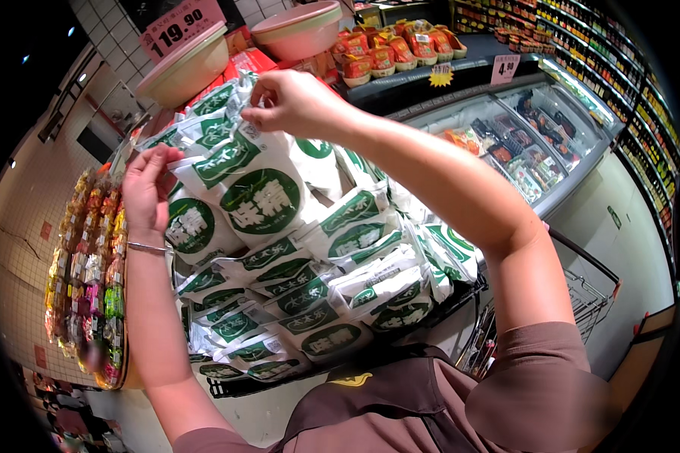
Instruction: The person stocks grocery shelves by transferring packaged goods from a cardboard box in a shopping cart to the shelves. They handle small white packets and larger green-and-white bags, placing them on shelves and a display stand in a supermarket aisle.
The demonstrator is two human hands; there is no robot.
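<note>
Before me a white and green plastic bag (263,198), printed with a large green oval and writing, stands upright near the top of a pile of matching bags (351,232). My left hand (147,189), with a bracelet at its wrist, pinches the bag's upper left corner. At the upper right corner, the thumb and fingers of my right hand (297,105) grip the crimped top edge. Similar bags lie stacked in rows below and lean against this one on both sides. My right forearm covers part of the pile's right side.
Plastic basins (297,31) sit behind the pile beside a pink price sign (184,25). Red packages (382,56) line a ledge above an open chiller (504,130). A shopping cart (578,294) is at right. Colourful packets fill a rack (93,260) at left.
</note>
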